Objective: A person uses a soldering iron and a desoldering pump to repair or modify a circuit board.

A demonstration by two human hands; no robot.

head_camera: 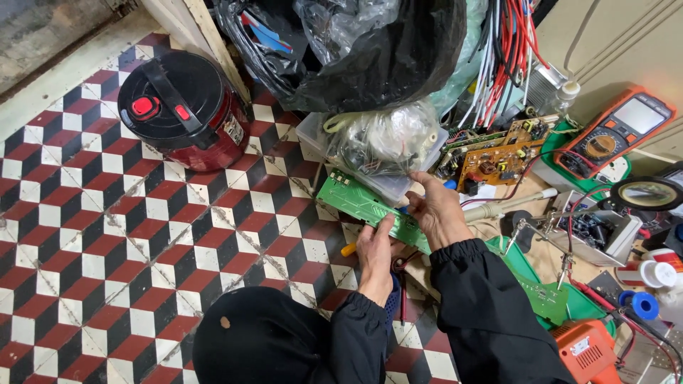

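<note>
Two hands: both are seen at the middle of the view, in black sleeves, over a floor of red, black and white tiles (92, 235).
Left hand (375, 250): its grip is closed over the lower edge of a long, narrow green circuit board (363, 205), thumb laid on the top face.
Right hand (435, 210): its grip is half open, fingers spread; the heel of the hand rests by the board's right end, while the fingertips reach up to a clear plastic bag of tangled wires (388, 139). Whether anything is pinched there cannot be told.
Board position: it is held slanting, upper left to lower right, just in front of a clear plastic box (313, 139) on which the bag sits.
Behind the hands: a large black plastic sack (388, 60) and a bundle of red and white wires (506, 50) are piled up.
Left of the pile: a round red and black lidded cooker (181, 108) stands on the tiles.
Right side: an orange-brown circuit board (498, 162), an orange multimeter (617, 131), a second green board (544, 291) and an orange power tool (587, 350) are spread out.
Progress: the long board is lifted and in hand; no tool is applied to it, so work on the board itself appears not yet begun.
</note>
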